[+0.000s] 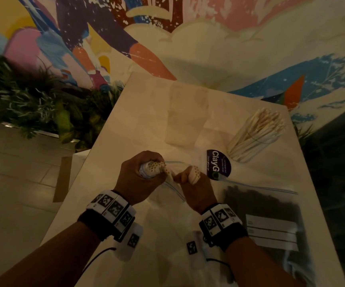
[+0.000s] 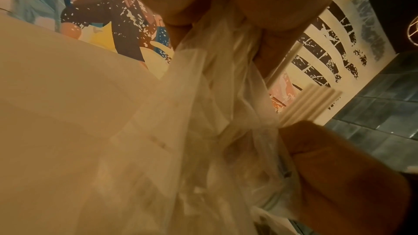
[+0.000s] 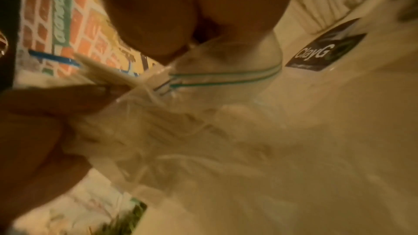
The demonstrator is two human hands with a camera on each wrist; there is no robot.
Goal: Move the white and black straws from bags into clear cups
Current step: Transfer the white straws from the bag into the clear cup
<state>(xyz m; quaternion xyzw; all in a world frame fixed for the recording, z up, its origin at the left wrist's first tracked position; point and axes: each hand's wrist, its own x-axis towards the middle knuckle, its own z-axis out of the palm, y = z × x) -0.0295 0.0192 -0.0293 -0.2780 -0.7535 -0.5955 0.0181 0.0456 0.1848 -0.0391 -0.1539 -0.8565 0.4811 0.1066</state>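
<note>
Two zip bags lie on the white table (image 1: 126,121). The nearer clear bag (image 1: 173,189) sits between the hands, and the other bag (image 1: 271,214), full of black straws (image 1: 256,201), lies flat to the right with its blue zip line toward the far side. Two clear cups stand further back: one (image 1: 185,117) near the middle, holding nothing I can make out, and one (image 1: 252,139) to the right, packed with white straws (image 1: 258,127) that lean outward. One round dark sticker (image 1: 218,164) reading "ClayG" lies on the table between the hands and the filled cup.

The left hand (image 1: 140,175) is clenched around a thick bundle of white straws (image 1: 154,165), the bag's plastic gathered round them; the open straw ends face up out of the fist. The right hand (image 1: 196,189) grips a smaller bunch of white straws (image 1: 195,175), their ends poking up past the curled fingers, close beside the left hand's bundle. In the left wrist view about five straws (image 2: 316,103) of that bunch fan out above the right hand's fingers (image 2: 339,149), with crumpled plastic (image 2: 214,113) bunched against them. The right wrist view is blurred, but shows the bag's zip strip (image 3: 226,78) running between the two hands. Each wrist wears a band with black-and-white square markers.
</note>
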